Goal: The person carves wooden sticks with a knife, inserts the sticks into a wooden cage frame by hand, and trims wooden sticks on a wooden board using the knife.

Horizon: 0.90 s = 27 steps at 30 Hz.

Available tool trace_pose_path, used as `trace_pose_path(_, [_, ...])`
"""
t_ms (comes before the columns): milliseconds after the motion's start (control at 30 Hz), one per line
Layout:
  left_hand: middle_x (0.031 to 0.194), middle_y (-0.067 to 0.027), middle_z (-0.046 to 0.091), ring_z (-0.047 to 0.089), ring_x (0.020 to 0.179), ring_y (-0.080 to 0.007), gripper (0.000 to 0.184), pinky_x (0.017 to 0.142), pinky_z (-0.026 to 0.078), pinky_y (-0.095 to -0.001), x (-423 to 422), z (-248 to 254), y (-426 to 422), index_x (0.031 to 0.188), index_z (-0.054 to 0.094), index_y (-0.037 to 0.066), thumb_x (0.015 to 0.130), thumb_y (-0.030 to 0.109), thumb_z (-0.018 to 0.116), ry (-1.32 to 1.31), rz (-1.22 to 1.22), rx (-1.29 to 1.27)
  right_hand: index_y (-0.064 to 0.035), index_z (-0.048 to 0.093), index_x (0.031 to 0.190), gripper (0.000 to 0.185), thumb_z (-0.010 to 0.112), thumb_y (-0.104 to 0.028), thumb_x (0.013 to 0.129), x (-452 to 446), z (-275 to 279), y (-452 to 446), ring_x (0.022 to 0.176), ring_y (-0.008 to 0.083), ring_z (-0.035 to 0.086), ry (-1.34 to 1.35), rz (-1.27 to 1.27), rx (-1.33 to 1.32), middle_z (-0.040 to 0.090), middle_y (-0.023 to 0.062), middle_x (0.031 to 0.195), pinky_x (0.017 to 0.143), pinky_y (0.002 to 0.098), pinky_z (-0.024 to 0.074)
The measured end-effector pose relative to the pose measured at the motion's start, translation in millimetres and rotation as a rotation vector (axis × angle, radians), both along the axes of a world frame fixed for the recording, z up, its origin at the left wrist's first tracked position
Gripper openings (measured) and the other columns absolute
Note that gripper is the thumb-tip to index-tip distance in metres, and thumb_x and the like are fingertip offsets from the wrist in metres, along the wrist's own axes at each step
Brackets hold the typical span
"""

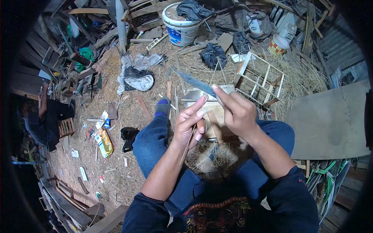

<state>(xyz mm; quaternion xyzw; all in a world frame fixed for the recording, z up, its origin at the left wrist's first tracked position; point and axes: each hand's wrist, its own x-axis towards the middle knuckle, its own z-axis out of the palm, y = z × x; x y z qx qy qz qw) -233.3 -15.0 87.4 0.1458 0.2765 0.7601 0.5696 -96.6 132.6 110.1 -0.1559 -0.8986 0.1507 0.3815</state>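
My left hand (187,125) is closed in a pinch around a thin brown strip (185,152), which looks like split bamboo or cane and trails down over my wrist. My right hand (237,112) grips a knife (197,84); its broad grey blade points up and left, just above my left fingertips. The knife's handle is mostly hidden by my fingers. Beneath both hands, between my knees, is a pale wooden board or low block (221,116). A tan piece of wood (214,128) shows between the hands; whether it belongs to the knife I cannot tell.
A small wooden frame (268,77) lies on straw at the right, beside a large flat panel (330,120). Ahead stand a white bucket (180,33) and a tin can (278,45). Another person (44,112) sits at far left. A yellow packet (103,143) lies on the littered floor.
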Motion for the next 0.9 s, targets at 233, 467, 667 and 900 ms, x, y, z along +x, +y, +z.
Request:
trace_pose_path(233, [0.061, -0.0075, 0.065, 0.052, 0.04, -0.013, 0.036, 0.037, 0.042, -0.022, 2, -7, -2, 0.139, 0.063, 0.005, 0.104, 0.009, 0.056, -0.04, 0.011, 0.025, -0.0166, 0.063, 0.144, 0.058, 0.068, -0.006, 0.087, 6, 4, -8, 0.058, 0.0191, 0.061, -0.021, 0.088, -0.07, 0.061, 0.0044, 0.073, 0.053, 0.0343, 0.0507])
trace_pose_path(467, [0.056, -0.0072, 0.063, 0.048, 0.036, -0.0105, 0.043, 0.039, 0.042, -0.0229, 12, -9, -5, 0.144, 0.059, 0.003, 0.101, 0.008, 0.06, 0.152, -0.19, -0.066, 0.003, 0.066, 0.124, 0.046, 0.083, -0.023, 0.09, 18, 23, 33, 0.074, 0.0045, 0.057, 0.278, -0.031, -1.218, 0.063, -0.0024, 0.089, 0.068, 0.0211, 0.0468])
trace_pose_path(667, [0.056, -0.0053, 0.061, 0.048, 0.037, -0.0095, 0.044, 0.039, 0.041, -0.0226, 16, -9, -2, 0.145, 0.059, 0.003, 0.101, 0.01, 0.061, 0.277, -0.248, -0.142, -0.0041, 0.069, 0.097, 0.026, 0.085, -0.024, 0.089, 23, 16, 50, 0.053, -0.0001, 0.047, 0.279, 0.136, -1.39, 0.065, -0.0021, 0.072, 0.049, 0.0189, 0.0354])
trace_pose_path(900, [0.061, -0.0034, 0.063, 0.051, 0.043, -0.0076, 0.035, 0.042, 0.04, -0.0227, 17, 3, 3, 0.135, 0.067, 0.002, 0.103, 0.016, 0.066, 0.68, -0.253, -0.392, -0.0065, 0.067, 0.09, 0.023, 0.076, -0.026, 0.097, 32, 23, 58, 0.045, 0.0012, 0.044, 0.373, 0.071, -1.414, 0.067, 0.0017, 0.071, 0.04, 0.0188, 0.031])
